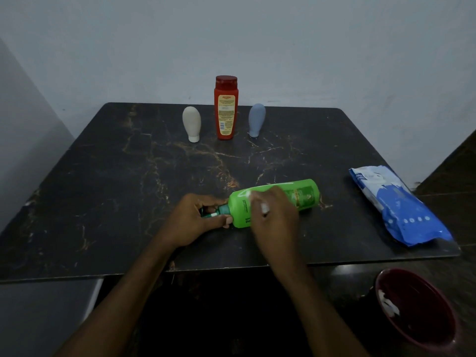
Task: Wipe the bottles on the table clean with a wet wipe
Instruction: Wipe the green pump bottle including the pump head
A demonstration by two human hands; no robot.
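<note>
A green pump bottle [304,194] lies on its side on the dark marble table [128,176], near the front edge. My left hand [195,220] grips its pump neck at the left end. Pressed onto the bottle's body, my right hand [273,215] holds a white wet wipe [253,198], of which only small bits show between the fingers. Three bottles stand upright at the back: a beige squeeze bottle [192,123] on its cap, a red bottle [226,109] and a grey-blue squeeze bottle [256,119].
A blue pack of wet wipes [396,207] lies at the table's right edge. Below the front right corner stands a dark red bin [425,313] with used white wipes inside. A pale wall rises behind the table.
</note>
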